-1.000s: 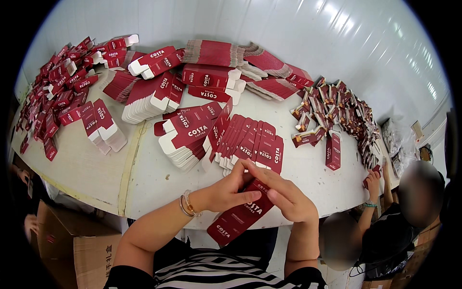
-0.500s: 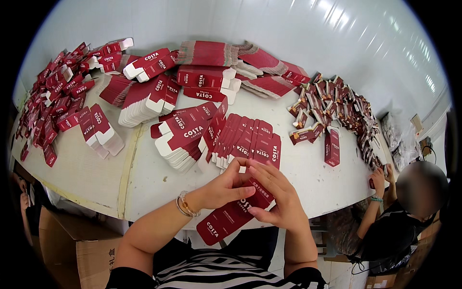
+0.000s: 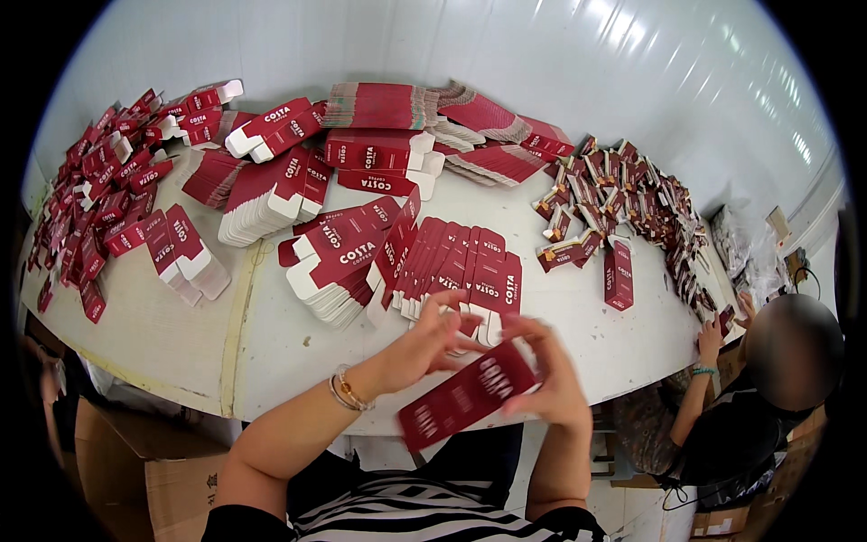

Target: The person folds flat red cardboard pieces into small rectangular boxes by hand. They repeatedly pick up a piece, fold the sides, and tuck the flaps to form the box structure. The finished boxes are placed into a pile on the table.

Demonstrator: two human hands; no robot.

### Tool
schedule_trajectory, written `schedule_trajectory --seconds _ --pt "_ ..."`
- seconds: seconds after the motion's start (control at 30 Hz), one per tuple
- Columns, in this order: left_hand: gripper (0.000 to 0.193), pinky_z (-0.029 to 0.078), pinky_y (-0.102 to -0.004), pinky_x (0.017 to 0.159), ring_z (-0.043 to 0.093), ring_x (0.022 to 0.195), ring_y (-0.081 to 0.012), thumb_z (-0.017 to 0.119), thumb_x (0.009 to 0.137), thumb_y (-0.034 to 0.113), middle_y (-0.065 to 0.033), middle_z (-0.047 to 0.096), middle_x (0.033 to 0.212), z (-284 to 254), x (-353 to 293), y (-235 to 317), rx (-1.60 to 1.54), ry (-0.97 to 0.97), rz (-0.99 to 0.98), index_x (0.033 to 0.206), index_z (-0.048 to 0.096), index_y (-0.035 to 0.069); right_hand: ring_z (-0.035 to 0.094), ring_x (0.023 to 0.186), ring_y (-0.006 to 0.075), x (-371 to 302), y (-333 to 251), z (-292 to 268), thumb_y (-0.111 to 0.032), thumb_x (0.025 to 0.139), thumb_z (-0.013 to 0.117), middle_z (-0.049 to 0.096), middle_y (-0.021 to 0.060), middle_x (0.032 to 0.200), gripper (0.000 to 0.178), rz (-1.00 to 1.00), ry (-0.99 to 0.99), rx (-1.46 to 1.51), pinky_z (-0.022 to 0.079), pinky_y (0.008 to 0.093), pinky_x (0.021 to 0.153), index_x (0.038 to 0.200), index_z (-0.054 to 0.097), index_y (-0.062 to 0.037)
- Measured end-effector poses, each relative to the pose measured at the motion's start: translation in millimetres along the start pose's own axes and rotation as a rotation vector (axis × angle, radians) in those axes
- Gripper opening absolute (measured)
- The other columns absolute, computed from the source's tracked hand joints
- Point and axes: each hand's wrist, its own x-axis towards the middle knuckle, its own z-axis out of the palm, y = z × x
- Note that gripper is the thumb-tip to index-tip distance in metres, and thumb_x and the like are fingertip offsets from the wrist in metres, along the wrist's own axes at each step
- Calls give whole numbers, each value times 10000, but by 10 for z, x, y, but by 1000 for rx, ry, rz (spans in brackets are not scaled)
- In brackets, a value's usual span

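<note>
A dark red carton (image 3: 462, 399) with white lettering is held up over the table's near edge, tilted with its right end higher. My right hand (image 3: 557, 381) grips that right end, thumb on the front face and fingers over the top. My left hand (image 3: 423, 345), with bracelets at the wrist, hovers just above the carton's upper left side. Its fingers are apart and slightly blurred. Just beyond my hands lies a fanned row of flat red cartons (image 3: 461, 271). A stack of flat cartons with white flaps (image 3: 330, 294) sits left of it.
Formed red boxes (image 3: 104, 194) heap at the far left. Bundled flat cartons (image 3: 377, 107) lie along the back. Small brown packets (image 3: 623, 190) pile at the right, near a standing red box (image 3: 619, 274). A co-worker (image 3: 722, 415) sits at the right; a cardboard box (image 3: 181, 488) stands lower left.
The carton has turned to show another face and moved slightly right with my right hand. My left hand has come off it, fingers spreading. The co-worker's hands have shifted.
</note>
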Motion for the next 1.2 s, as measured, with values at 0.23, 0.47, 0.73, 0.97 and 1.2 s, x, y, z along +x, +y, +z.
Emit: schedule_trajectory --seconds 0.23,0.47,0.73,0.97,1.2 --pt "235 472 -338 805 565 960 -196 389 963 264 -93 489 1094 -244 151 -54 129 416 412 1107 393 78 409 1189 309 69 492 -1120 -209 836 622 399 221 1315 637 183 1069 -1041 320 385 987 1336 306 28" --pt "180 462 -268 725 543 854 -122 423 955 228 -45 486 1003 -271 169 -168 407 346 517 1046 415 73 412 1178 348 352 517 -11 -107 751 634 411 235 1296 675 157 163 -695 341 397 970 1334 313 9" --pt "155 422 -228 670 489 759 -78 433 951 210 -15 454 919 -264 176 -221 315 263 492 1006 400 69 535 996 384 267 640 147 29 712 528 542 264 1114 576 335 4 -767 430 412 847 1273 403 -4" --pt "230 423 -252 747 467 879 -93 459 941 241 -34 430 997 -259 163 -211 433 270 457 1055 377 59 601 763 287 293 997 -51 67 764 454 591 225 891 421 119 392 -535 466 371 671 1182 431 23" --pt "884 374 -284 951 429 1151 -147 705 749 414 -80 390 1289 -115 -51 66 84 -194 403 1358 191 30 536 1038 238 -128 853 1109 -18 824 561 504 176 1207 414 312 53 823 457 347 871 1210 414 16"
